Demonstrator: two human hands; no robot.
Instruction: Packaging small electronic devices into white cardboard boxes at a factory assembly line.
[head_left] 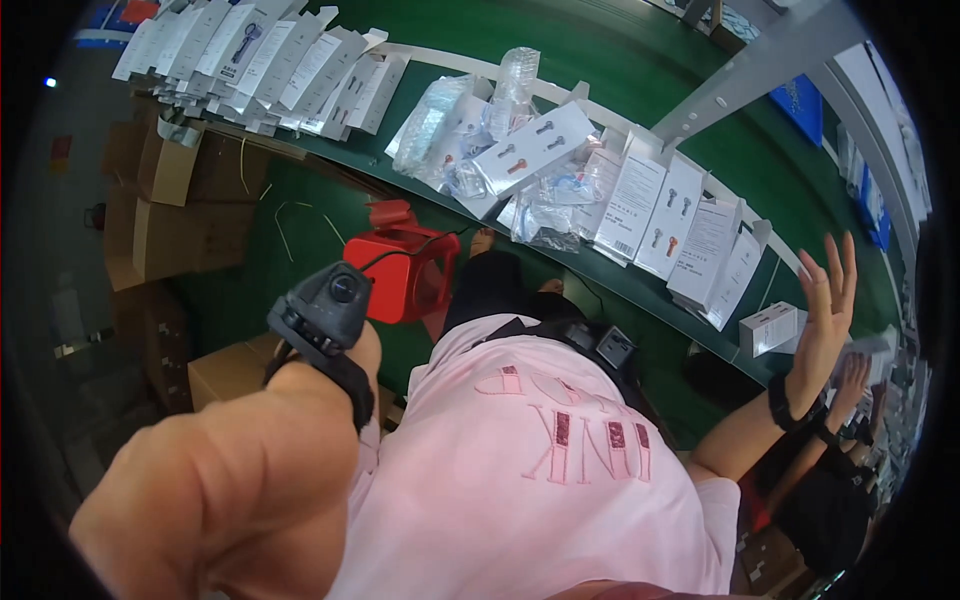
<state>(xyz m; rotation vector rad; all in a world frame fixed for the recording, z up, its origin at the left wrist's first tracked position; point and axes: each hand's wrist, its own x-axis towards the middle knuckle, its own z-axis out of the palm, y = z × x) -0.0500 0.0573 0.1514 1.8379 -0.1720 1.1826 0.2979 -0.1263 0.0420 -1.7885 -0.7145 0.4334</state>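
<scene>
My left hand (190, 490) is raised very close to the camera at the lower left, its knuckles bent. Its fingers are cut off by the dark picture rim, so whether they hold anything is hidden. A black wrist camera (335, 300) is strapped to that wrist. At the right my right hand (825, 325) is lifted by the table edge, fingers spread, with nothing in it. Nearest to it lies a small white box (768, 328). Left of that stands a row of white printed boxes (668, 215). Another white box (533, 150) rests on clear bubble-wrap bags (555, 205).
Many flattened-looking white boxes (250, 60) lean in a row at the far left of the green table (590, 60). Below are a red plastic stool (400, 270) and brown cartons (190, 235). A grey metal post (750, 80) rises behind. A co-worker's hand (852, 380) is at the right.
</scene>
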